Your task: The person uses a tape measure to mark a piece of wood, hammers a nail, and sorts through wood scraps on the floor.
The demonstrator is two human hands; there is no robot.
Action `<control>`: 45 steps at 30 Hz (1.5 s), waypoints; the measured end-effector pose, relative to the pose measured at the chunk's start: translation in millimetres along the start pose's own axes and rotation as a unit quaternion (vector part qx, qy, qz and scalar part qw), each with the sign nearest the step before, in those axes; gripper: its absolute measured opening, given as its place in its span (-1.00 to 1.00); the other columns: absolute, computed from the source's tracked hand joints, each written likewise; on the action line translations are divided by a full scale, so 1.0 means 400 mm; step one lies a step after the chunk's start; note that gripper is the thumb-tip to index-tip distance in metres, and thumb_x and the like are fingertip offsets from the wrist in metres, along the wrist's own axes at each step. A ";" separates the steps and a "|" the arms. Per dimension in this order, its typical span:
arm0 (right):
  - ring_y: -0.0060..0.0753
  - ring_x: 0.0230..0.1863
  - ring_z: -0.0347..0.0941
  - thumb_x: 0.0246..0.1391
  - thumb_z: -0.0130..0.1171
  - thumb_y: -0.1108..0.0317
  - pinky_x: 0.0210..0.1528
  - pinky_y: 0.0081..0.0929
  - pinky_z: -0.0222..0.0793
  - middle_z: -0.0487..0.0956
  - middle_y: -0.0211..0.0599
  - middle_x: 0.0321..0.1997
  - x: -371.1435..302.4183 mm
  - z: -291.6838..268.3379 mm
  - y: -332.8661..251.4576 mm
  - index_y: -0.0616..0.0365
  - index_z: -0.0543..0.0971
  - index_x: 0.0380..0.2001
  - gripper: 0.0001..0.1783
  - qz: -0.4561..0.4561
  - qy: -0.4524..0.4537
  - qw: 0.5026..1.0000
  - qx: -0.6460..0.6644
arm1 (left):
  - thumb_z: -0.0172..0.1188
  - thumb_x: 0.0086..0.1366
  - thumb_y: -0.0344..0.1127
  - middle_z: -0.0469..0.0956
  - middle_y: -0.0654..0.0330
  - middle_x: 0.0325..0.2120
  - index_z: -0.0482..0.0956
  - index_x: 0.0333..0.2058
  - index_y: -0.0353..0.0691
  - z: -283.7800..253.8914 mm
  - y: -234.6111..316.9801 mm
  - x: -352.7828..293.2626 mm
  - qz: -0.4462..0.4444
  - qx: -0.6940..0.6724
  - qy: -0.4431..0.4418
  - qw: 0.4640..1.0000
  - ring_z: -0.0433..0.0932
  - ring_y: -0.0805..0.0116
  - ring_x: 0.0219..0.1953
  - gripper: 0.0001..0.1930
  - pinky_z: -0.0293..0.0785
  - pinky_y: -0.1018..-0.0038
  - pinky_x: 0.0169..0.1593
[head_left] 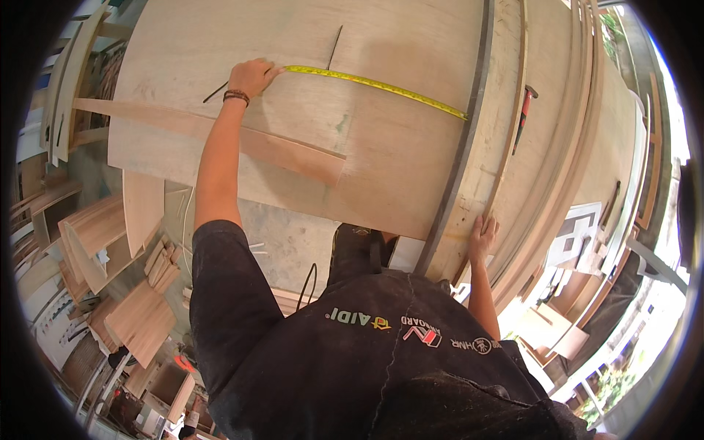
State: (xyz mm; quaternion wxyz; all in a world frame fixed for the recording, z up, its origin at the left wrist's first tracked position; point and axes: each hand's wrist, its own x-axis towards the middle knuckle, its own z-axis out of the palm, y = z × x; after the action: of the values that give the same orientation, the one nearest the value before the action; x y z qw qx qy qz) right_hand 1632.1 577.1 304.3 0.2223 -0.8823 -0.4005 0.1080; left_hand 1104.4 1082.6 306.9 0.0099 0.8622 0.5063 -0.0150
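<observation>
My left hand [253, 76] is closed at one end of a yellow tape measure [378, 86] on a large plywood sheet [403, 169]. The extended blade slants right, its far end at the dark-edged long board [480, 121]. Below the fingers a thin dark stick [215, 92] pokes out; I cannot tell if it is held. Another thin dark mark or stick [334, 48] lies above the blade. At the near end of a long narrow wooden strip [511, 121], my right hand [482, 236] has its fingers curled over the edge.
A red-and-black handled tool [523, 117] lies right of the strip. Long wooden battens [565, 169] run farther right, near a printed sheet [576, 235]. A thin wooden board [293, 155] lies across the plywood under my left forearm. Cut panels [143, 319] stand at lower left.
</observation>
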 end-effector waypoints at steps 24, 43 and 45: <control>-0.09 -0.06 0.44 0.39 0.15 0.12 0.03 -0.25 0.36 0.45 -0.05 -0.06 -0.024 0.083 -0.053 0.31 0.53 0.13 -0.52 -0.003 0.023 0.997 0.074 | -0.06 0.46 0.31 0.67 0.10 -0.36 0.71 -0.32 -0.07 -0.023 0.046 0.038 -0.003 0.006 -0.070 0.998 0.67 0.08 -0.26 -0.41 0.60 0.17 -0.22; -0.09 -0.11 0.40 0.33 0.20 0.12 -0.11 -0.23 0.35 0.45 -0.06 -0.05 -0.077 0.153 -0.219 0.34 0.55 0.11 -0.50 0.026 -0.017 0.992 0.124 | -0.07 0.47 0.30 0.67 0.10 -0.31 0.71 -0.33 -0.11 -0.030 -0.017 0.031 0.003 0.007 -0.077 0.997 0.67 0.08 -0.22 -0.39 0.60 0.17 -0.20; -0.12 -0.15 0.39 0.33 0.20 0.12 -0.14 -0.25 0.33 0.45 -0.06 -0.07 -0.077 0.147 -0.227 0.32 0.55 0.12 -0.50 0.038 -0.021 0.991 0.125 | -0.06 0.46 0.29 0.67 0.10 -0.31 0.71 -0.34 -0.11 -0.030 -0.011 0.038 0.004 0.011 -0.086 0.996 0.67 0.07 -0.22 -0.40 0.60 0.16 -0.20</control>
State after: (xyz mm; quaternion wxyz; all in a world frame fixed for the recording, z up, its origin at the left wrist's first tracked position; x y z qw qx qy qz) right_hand 1530.5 624.6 296.6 0.3182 -0.8598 -0.3544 0.1842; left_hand 1108.3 1098.4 318.4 0.0438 0.8597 0.5001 -0.0942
